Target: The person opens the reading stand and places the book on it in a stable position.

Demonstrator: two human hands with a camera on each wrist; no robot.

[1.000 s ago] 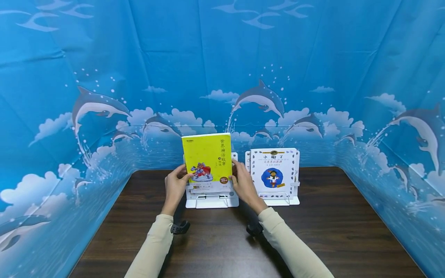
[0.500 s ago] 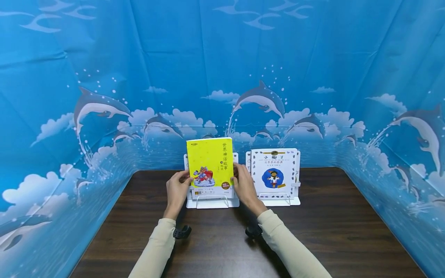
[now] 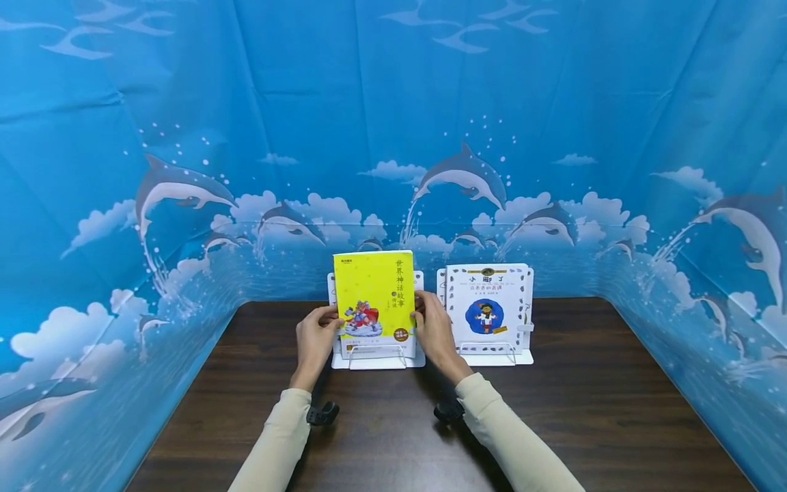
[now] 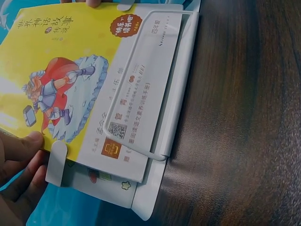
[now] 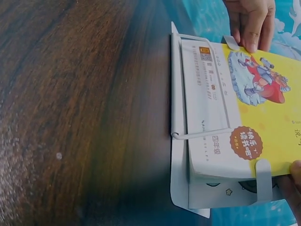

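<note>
A yellow book (image 3: 367, 283) with a cartoon figure on its cover stands on a white book stand (image 3: 417, 359), its lower part behind the stand's wire bar (image 4: 136, 148). My left hand (image 3: 315, 343) grips the book's left edge, thumb at the front and fingers behind. At the opposite edge my right hand (image 3: 435, 333) holds it the same way. White side clips show close to each hand: one clip (image 4: 56, 162) in the left wrist view, another clip (image 5: 264, 179) in the right wrist view. Both reach over the cover's edges.
Just to the right, a second white stand (image 3: 525, 357) bears a white book (image 3: 486, 290) with a blue round picture. Both stands are on a dark wooden table (image 3: 590, 410). A blue dolphin-print curtain (image 3: 344, 102) surrounds the table's back and sides.
The yellow book has come down and slightly right, straightening from a small tilt, with its bottom now lower behind the wire bar. Both hands have kept hold of its edges.
</note>
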